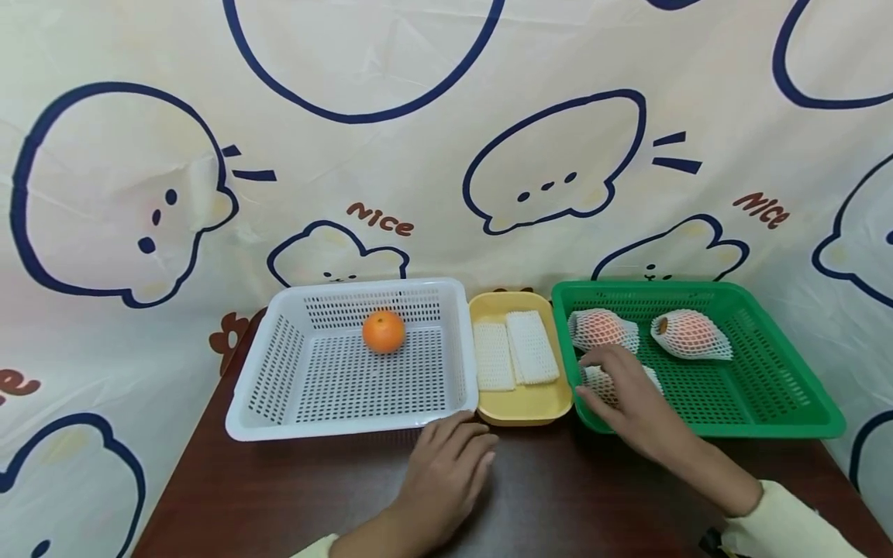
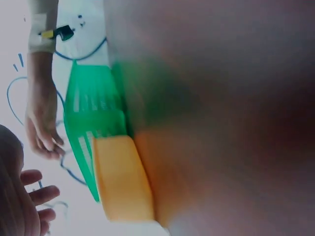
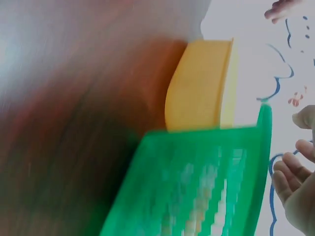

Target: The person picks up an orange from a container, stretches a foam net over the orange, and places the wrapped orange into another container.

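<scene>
My right hand [image 1: 631,403] is over the front left of the green basket [image 1: 774,428], fingers apart and loosely bent. Below it lies an orange in a white foam net [image 1: 652,377], partly hidden by the hand. In the right wrist view the fingers [image 3: 290,174] hold nothing above the basket rim. Two more net-wrapped oranges, one at the back left [image 1: 603,329] and one in the middle [image 1: 691,335], lie in that basket. My left hand [image 1: 446,477], relaxed and holding nothing, is by the front right corner of the white basket [image 1: 349,425]. A bare orange [image 1: 384,332] sits inside it.
Between the baskets stands a yellow tray [image 1: 523,407]. It holds flat white foam net sleeves, one on the left [image 1: 494,356] and one on the right [image 1: 533,347]. A brown table [image 1: 544,496] carries everything, with a patterned cloth [image 1: 432,170] behind.
</scene>
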Tool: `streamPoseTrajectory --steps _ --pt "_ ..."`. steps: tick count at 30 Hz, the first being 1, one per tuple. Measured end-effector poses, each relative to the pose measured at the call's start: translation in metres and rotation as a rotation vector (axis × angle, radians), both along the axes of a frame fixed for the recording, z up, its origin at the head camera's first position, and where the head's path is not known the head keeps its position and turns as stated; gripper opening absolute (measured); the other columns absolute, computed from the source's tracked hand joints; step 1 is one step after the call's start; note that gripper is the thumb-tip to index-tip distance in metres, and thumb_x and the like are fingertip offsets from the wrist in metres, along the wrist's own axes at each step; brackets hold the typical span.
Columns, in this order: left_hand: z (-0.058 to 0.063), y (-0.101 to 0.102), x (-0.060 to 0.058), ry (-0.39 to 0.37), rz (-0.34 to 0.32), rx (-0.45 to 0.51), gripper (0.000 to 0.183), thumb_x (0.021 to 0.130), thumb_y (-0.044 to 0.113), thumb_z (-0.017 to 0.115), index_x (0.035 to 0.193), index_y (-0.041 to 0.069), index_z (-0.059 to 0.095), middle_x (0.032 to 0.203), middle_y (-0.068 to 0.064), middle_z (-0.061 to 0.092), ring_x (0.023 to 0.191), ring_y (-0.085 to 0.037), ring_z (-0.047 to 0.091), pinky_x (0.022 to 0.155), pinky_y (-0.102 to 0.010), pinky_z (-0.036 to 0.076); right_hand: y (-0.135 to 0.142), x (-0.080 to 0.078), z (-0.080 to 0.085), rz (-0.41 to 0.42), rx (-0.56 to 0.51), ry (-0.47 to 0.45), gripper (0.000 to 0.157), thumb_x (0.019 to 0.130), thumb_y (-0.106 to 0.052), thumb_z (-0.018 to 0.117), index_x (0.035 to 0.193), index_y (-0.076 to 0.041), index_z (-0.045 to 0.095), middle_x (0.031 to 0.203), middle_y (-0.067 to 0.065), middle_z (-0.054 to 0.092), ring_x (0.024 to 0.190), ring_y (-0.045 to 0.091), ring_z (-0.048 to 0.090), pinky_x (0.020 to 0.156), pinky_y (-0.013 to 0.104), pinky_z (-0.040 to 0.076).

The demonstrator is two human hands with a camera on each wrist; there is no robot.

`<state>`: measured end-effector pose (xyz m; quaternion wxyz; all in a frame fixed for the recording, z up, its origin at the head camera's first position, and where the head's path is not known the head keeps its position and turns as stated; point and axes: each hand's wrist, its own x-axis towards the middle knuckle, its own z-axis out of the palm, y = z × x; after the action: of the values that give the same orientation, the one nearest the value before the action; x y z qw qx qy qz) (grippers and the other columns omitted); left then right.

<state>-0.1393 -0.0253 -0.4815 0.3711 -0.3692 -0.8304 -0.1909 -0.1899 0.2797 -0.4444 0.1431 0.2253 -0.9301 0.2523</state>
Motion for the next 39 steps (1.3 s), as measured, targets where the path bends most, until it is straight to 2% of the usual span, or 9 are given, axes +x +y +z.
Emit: streamPoseTrajectory --steps 4,6,10,12,14,18,23,28,39 --pt "-0.002 -0.034 0.006 0.018 0.090 0.077 0.033 0.109 0.025 0.046 0.116 0.004 0.071 0.115 -0.012 0.072 0.114 -0.034 0.066 0.096 -0.049 0.053 -0.024 0.006 -0.006 0.039 -0.048 0.038 0.035 0.094 -0.013 0.075 0.123 -0.011 0.057 0.125 0.001 0.057 0.113 0.014 0.052 0.089 0.037 0.051" --pt "-0.001 -0.054 0.008 0.027 0.151 0.104 0.037 0.110 0.026 0.044 0.119 0.001 0.070 0.119 -0.016 0.071 0.116 -0.037 0.066 0.105 -0.046 0.049 -0.037 0.008 -0.008 0.052 -0.070 0.020 0.035 0.095 -0.015 0.075 0.124 -0.014 0.056 0.126 0.000 0.056 0.113 0.013 0.052 0.089 0.037 0.053" --pt "0.003 -0.099 0.011 -0.049 0.279 0.084 0.042 0.112 0.028 0.039 0.130 0.003 0.067 0.129 -0.020 0.068 0.125 -0.041 0.061 0.126 -0.039 0.027 -0.066 0.004 -0.005 0.098 -0.115 -0.029 0.036 0.097 -0.022 0.073 0.126 -0.015 0.054 0.128 0.001 0.055 0.116 0.015 0.053 0.093 0.040 0.055" --pt "0.005 -0.122 0.012 -0.123 0.342 0.065 0.035 0.109 0.018 0.046 0.133 0.004 0.066 0.132 -0.021 0.067 0.129 -0.042 0.058 0.129 -0.042 0.021 -0.082 -0.004 0.000 0.123 -0.126 -0.048 0.037 0.098 -0.024 0.072 0.127 -0.014 0.053 0.128 0.002 0.055 0.118 0.016 0.053 0.095 0.041 0.055" --pt "0.006 -0.141 0.014 -0.200 0.406 0.054 0.034 0.103 0.005 0.055 0.135 0.004 0.065 0.134 -0.023 0.065 0.132 -0.045 0.055 0.127 -0.054 0.023 -0.101 -0.016 0.007 0.150 -0.130 -0.075 0.037 0.098 -0.025 0.071 0.127 -0.011 0.053 0.128 0.005 0.055 0.119 0.019 0.052 0.097 0.043 0.055" --pt "0.007 -0.169 0.016 -0.333 0.506 0.036 0.053 0.086 -0.014 0.068 0.136 0.003 0.064 0.138 -0.026 0.062 0.136 -0.050 0.051 0.120 -0.070 0.024 -0.150 -0.051 0.031 0.177 -0.064 -0.253 0.043 0.099 -0.030 0.069 0.132 -0.008 0.053 0.132 0.010 0.053 0.122 0.024 0.052 0.103 0.043 0.052" --pt "0.007 -0.193 0.014 -0.351 0.501 0.011 0.048 0.086 -0.008 0.072 0.132 0.003 0.068 0.135 -0.024 0.065 0.132 -0.049 0.055 0.119 -0.068 0.027 -0.222 -0.106 0.058 0.180 0.093 -0.407 0.055 0.099 -0.037 0.068 0.142 -0.008 0.050 0.142 0.011 0.050 0.128 0.025 0.050 0.109 0.041 0.049" --pt "0.004 -0.203 0.012 -0.365 0.470 0.009 0.046 0.087 -0.004 0.074 0.132 0.007 0.069 0.131 -0.020 0.069 0.129 -0.048 0.058 0.122 -0.065 0.026 -0.269 -0.147 0.059 0.160 0.210 -0.479 0.055 0.099 -0.034 0.069 0.144 -0.009 0.050 0.146 0.012 0.050 0.124 0.023 0.051 0.105 0.037 0.052" --pt "0.005 -0.206 0.010 -0.389 0.462 0.047 0.047 0.088 -0.006 0.072 0.132 0.009 0.070 0.130 -0.017 0.070 0.129 -0.045 0.059 0.121 -0.069 0.023 -0.300 -0.168 0.030 0.184 0.462 -0.510 0.062 0.091 -0.021 0.080 0.145 -0.012 0.051 0.137 0.007 0.056 0.118 0.021 0.051 0.103 0.036 0.050"
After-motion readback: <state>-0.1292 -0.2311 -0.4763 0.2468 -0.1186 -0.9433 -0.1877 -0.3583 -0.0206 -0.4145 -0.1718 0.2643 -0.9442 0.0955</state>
